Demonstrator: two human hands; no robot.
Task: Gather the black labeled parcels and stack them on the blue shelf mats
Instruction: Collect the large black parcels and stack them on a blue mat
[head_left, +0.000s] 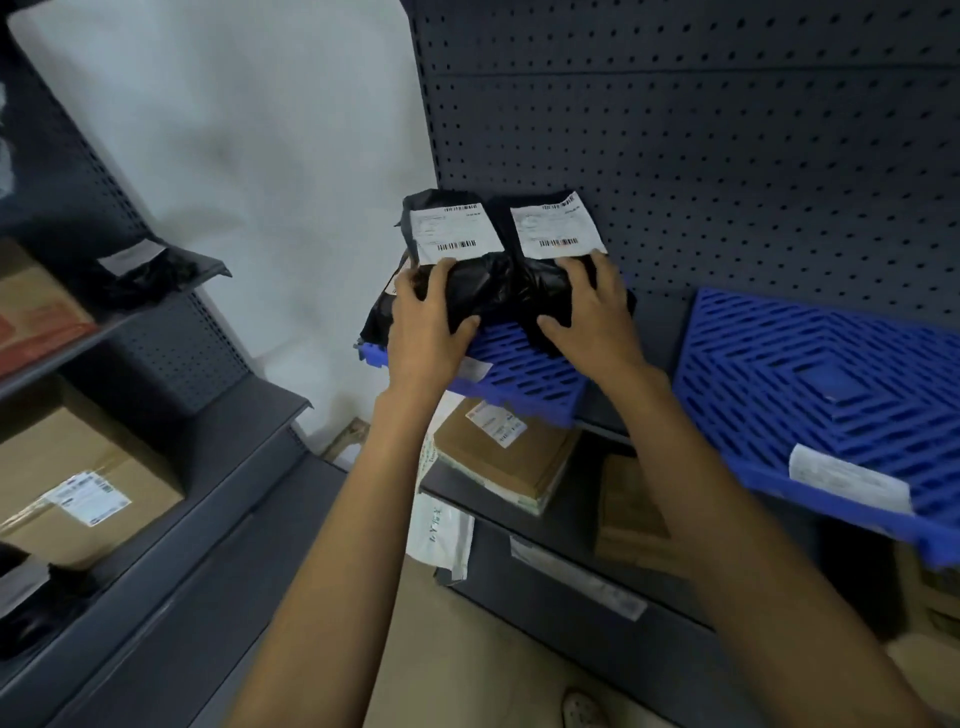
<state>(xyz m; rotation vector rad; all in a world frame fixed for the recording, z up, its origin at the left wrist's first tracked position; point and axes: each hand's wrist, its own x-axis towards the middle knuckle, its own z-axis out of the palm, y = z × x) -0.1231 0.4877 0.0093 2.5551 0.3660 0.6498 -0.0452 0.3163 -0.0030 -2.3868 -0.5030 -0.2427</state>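
Two black parcels with white barcode labels lie side by side on a blue shelf mat (524, 376) against the pegboard. My left hand (426, 317) grips the near end of the left black parcel (447, 228). My right hand (592, 317) grips the near end of the right black parcel (550, 223). More black plastic (376, 317) shows beneath the left one. A second blue mat (810, 395), bare except for a white label on its front edge, lies to the right. Another black labeled parcel (150, 267) sits on the left rack's shelf.
The left rack holds cardboard boxes (78, 483) and a dark bag (31, 597) at its lower edge. Below the mats, a lower shelf carries brown envelopes (509, 462) and a white mailer (441, 530). The dark pegboard (727, 156) backs the shelf. Beige floor lies between the racks.
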